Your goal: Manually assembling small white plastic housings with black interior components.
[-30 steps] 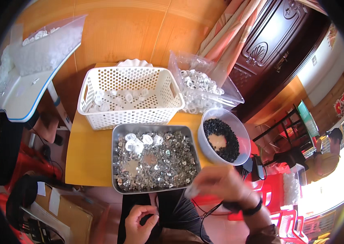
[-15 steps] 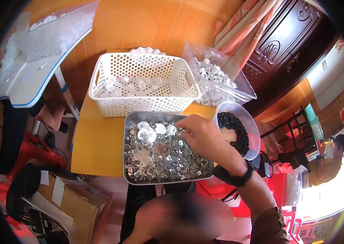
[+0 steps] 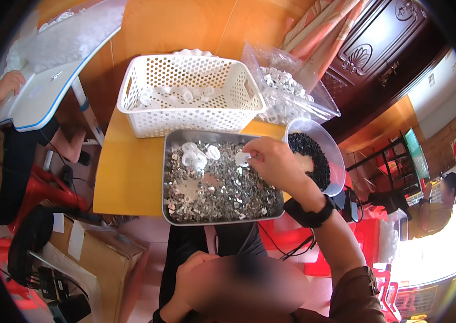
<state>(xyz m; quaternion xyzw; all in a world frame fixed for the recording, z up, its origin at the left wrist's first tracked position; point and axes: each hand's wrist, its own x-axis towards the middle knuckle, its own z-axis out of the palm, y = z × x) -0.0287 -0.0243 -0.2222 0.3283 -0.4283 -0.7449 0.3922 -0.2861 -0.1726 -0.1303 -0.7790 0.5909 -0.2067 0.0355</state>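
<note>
My right hand is over the right part of a grey metal tray, its fingers pinching a round translucent white plastic piece. Small shiny metal parts cover much of the tray's bottom. Several similar white plastic pieces lie clustered on top of them at the tray's far left. Down by my thigh, below the tray, is my left hand. A blurred patch covers part of it, so its fingers do not show well.
Behind the tray stands a white perforated basket with some clear pieces inside. To the right are a clear tub of black bits and a plastic bag of white pieces. At left, another person's hand rests on a white table.
My right hand has moved slightly right with the white plastic piece, away from the cluster. My left hand has come into view below the tray. The other person's hand now shows on the white table.
</note>
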